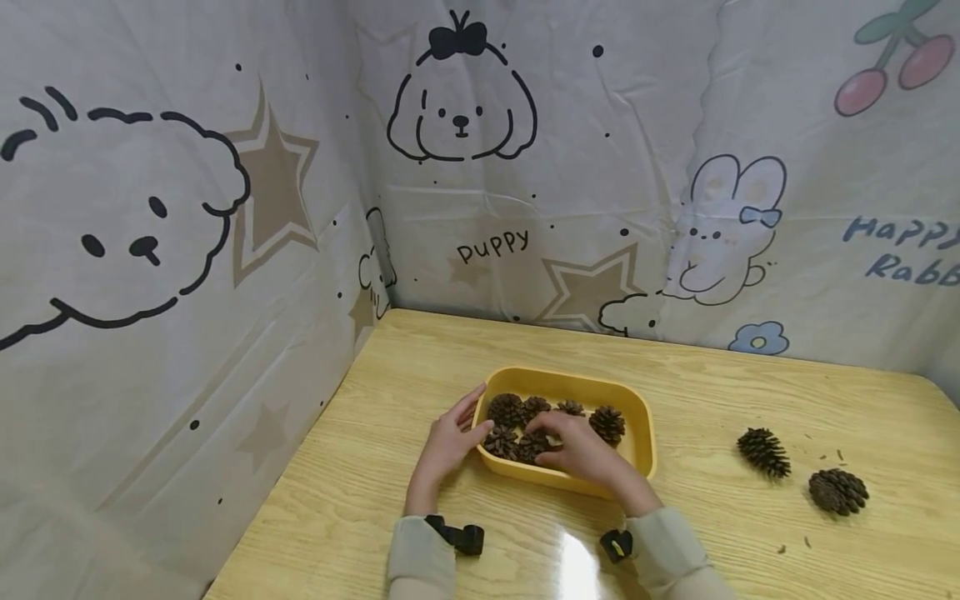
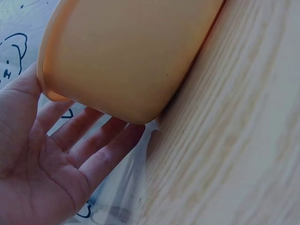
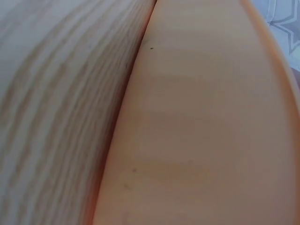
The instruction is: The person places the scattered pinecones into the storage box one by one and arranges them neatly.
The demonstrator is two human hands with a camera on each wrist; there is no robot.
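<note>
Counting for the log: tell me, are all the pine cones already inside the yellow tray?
No: two pine cones lie on the table, right of the yellow tray.

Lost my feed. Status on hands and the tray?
Left hand open against yellow tray rim. Right hand inside, on pine cones. Two cones loose on table, clear.

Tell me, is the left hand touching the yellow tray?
Touching: the left wrist view shows the left hand with its thumb against the yellow tray at the rim.
</note>
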